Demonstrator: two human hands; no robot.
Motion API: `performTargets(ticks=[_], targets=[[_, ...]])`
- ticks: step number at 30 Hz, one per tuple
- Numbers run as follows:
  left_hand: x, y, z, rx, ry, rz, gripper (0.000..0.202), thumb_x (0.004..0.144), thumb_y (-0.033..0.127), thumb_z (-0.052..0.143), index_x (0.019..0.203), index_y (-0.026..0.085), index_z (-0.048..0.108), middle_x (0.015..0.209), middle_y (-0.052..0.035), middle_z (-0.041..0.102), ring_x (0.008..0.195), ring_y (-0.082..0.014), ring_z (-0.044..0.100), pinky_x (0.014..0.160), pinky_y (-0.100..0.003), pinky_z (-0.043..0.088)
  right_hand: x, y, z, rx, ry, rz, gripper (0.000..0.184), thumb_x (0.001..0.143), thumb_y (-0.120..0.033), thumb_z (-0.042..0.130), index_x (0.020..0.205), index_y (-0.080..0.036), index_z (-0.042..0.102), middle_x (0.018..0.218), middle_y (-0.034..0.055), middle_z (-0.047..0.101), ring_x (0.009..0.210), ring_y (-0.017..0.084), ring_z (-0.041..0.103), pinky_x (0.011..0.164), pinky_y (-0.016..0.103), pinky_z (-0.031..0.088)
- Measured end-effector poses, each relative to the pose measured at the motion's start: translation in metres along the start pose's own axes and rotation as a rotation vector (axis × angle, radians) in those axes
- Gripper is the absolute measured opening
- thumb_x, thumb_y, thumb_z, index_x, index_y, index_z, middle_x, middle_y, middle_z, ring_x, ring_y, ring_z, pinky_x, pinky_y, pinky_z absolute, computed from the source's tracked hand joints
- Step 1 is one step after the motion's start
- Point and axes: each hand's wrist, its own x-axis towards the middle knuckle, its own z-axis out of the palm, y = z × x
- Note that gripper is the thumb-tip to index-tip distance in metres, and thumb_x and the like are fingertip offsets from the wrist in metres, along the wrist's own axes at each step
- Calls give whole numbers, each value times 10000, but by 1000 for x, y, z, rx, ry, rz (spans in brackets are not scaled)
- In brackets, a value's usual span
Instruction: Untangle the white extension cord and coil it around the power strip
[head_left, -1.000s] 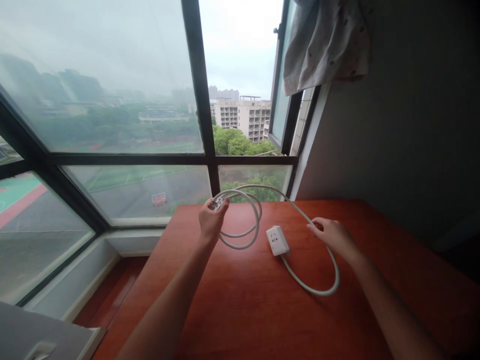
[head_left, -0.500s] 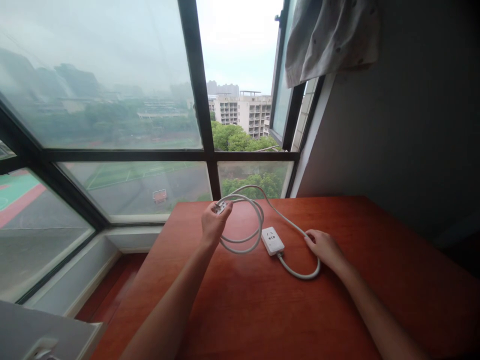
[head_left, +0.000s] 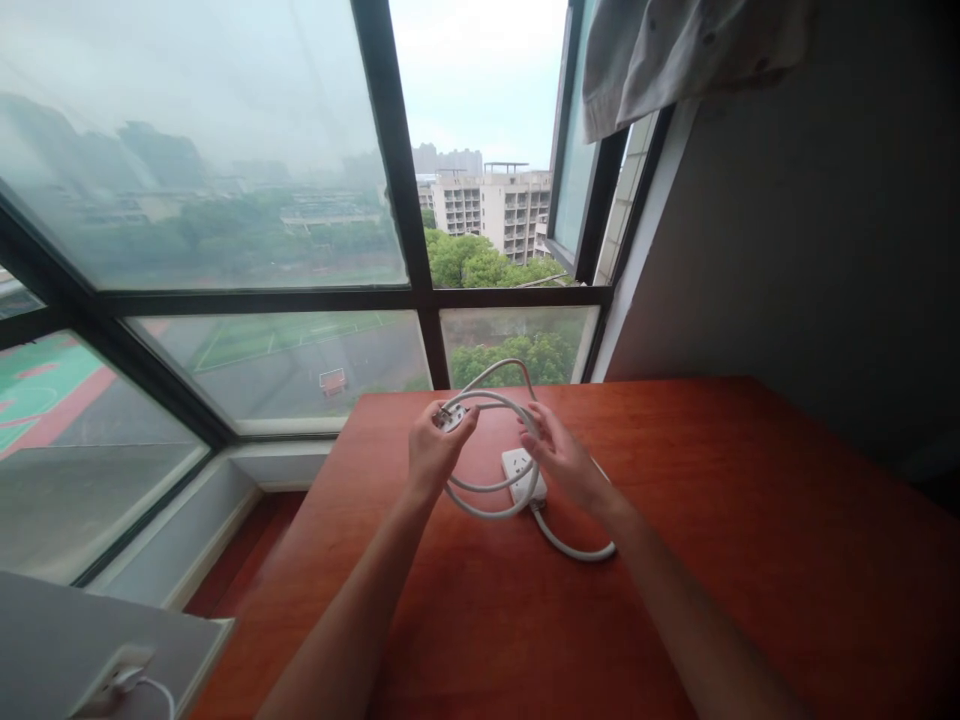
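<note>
My left hand is closed around the plug end and several loops of a white power cable, held just above the reddish-brown table. My right hand is raised beside those loops, its fingers curled around a strand of the cable near the coil. The white socket block of the extension cord lies flat on the table, partly behind my right hand. A loose bend of cable trails from the block toward me on the tabletop.
A large dark-framed window runs along the table's far edge, with one pane swung open. A grey wall bounds the right. Cloth hangs at the top right. A white ledge with a small white device sits at bottom left.
My right hand has come in from the right with the cable, up to the coil in my left hand. The loose loop on the table has shrunk and the socket block slid left.
</note>
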Motion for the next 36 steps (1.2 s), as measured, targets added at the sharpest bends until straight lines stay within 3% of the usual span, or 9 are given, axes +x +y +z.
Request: performTargets(ticks=[2, 5, 7, 11, 16, 24, 27, 31, 36], targets=[[-1, -4, 0, 15, 1, -16, 386, 691, 544, 691, 772, 172, 629, 644, 13, 582, 572, -120, 493, 534, -213, 354, -1, 2, 11, 42, 10, 24, 556, 808, -444, 649, 1299, -231, 498, 1197, 105, 635, 892, 204, 672, 750, 328, 556], [-2, -12, 0, 61, -44, -17, 391, 688, 544, 694, 797, 175, 627, 669, 7, 605, 586, -128, 515, 545, -218, 365, -4, 8, 15, 146, -4, 70, 374, 839, -430, 596, 1127, -191, 586, 977, 73, 679, 649, 144, 637, 588, 279, 536], [-2, -17, 2, 85, -96, -4, 398, 684, 543, 700, 811, 175, 620, 685, 2, 612, 601, -132, 526, 554, -220, 371, -6, 11, 13, 220, -34, 92, 297, 848, -414, 584, 1023, -176, 607, 893, 56, 674, 613, 125, 606, 549, 247, 505], [-3, -22, 5, 16, -226, -15, 407, 684, 532, 715, 818, 165, 601, 709, -7, 603, 627, -129, 527, 569, -221, 384, -9, 15, 7, 313, 8, 151, 298, 843, -415, 583, 1023, -178, 601, 846, 40, 661, 541, 93, 530, 448, 204, 405], [-6, -19, 1, -204, -457, -178, 490, 686, 516, 733, 1007, 176, 586, 706, 15, 563, 512, -79, 430, 464, -203, 327, -10, 25, 4, 282, -17, 171, 264, 852, -414, 561, 903, -165, 634, 647, -1, 608, 469, 84, 473, 434, 208, 374], [-5, -19, -13, -451, -640, -330, 477, 796, 566, 598, 1071, 176, 584, 877, -68, 625, 599, -95, 507, 474, -197, 366, -11, 29, 8, 267, 92, 169, 365, 834, -388, 544, 1147, -203, 520, 791, 4, 640, 453, 76, 459, 373, 189, 342], [-6, -20, -13, -401, -682, -283, 480, 751, 494, 688, 1097, 183, 571, 876, -52, 614, 645, -105, 550, 509, -198, 402, -11, 32, 8, 134, 153, 142, 336, 848, -403, 532, 1123, -209, 550, 752, 4, 633, 447, 93, 469, 374, 208, 374], [-8, -19, -10, -335, -708, -242, 518, 728, 442, 729, 1138, 185, 543, 807, -18, 583, 681, -129, 583, 548, -215, 449, -11, 34, 4, 66, 217, 67, 340, 860, -393, 521, 1126, -206, 618, 942, 72, 661, 640, 150, 593, 480, 247, 485], [-8, -20, -7, -341, -706, -210, 473, 721, 385, 750, 1082, 171, 533, 825, -21, 576, 702, -123, 573, 556, -205, 457, -9, 34, 0, 79, 173, 51, 325, 868, -313, 500, 1138, -182, 625, 994, 81, 662, 686, 145, 596, 529, 244, 493]])
